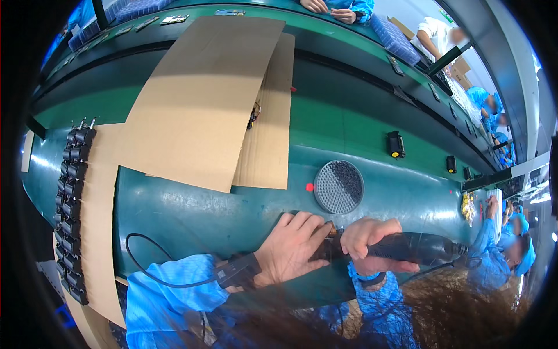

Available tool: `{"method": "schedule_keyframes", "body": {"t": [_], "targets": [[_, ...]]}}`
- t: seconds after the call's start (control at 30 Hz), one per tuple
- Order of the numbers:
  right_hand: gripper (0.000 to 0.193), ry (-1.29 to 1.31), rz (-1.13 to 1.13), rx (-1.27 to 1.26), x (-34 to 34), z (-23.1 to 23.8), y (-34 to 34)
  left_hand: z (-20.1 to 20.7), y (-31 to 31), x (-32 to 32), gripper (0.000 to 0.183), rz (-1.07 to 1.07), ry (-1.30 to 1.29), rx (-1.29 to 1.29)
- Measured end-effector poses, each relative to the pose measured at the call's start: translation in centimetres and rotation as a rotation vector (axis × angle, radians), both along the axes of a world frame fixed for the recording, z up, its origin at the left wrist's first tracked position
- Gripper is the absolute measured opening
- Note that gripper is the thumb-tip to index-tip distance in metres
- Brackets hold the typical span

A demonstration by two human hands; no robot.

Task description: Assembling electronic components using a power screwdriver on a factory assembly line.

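My right hand (369,241) is wrapped round a black corded electric screwdriver (415,247), which lies nearly level and points left. My left hand (296,247) is at the screwdriver's front end, palm down over the table. Its thumb and forefinger are closed about a small dark part (326,249), mostly hidden between the hands. The screwdriver's tip cannot be seen. Just beyond my hands stands a round grey dish (339,187) with a knobbed surface and small dark screws heaped on its right side.
Large cardboard sheets (197,99) lie at the left and centre. A row of black parts (72,215) stands on cardboard at far left. Black units with yellow ends (396,144) sit on the green belt (343,110). A cable (131,256) runs to my left wrist. Co-workers sit opposite and right.
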State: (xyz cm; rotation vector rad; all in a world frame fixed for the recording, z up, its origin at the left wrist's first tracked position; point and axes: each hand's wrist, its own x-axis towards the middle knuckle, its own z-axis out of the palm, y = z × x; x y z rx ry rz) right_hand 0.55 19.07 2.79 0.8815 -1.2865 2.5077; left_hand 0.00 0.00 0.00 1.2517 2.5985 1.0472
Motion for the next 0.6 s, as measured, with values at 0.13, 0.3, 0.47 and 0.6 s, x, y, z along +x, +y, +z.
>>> {"method": "schedule_keyframes", "body": {"t": [0.13, 0.3, 0.47, 0.6], "targets": [[0.086, 0.031, -0.052, 0.146, -0.1, 0.0, 0.0, 0.1, 0.0, 0.1, 0.075, 0.012, 0.013, 0.005], [0.087, 0.016, -0.071, 0.126, 0.5, -0.3, 0.1, 0.7, 0.3, 0.4, 0.072, 0.031, 0.055, 0.029], [0.092, -0.167, -0.175, -0.008, 0.8, 1.1, 0.1, 0.9, 0.5, 0.3, 0.073, 0.005, 0.041, -0.049], [0.091, -0.131, -0.187, -0.217, 0.8, 3.4, 3.4, 1.3, 0.5, 0.4, 0.074, 0.021, 0.044, -0.05]]}}
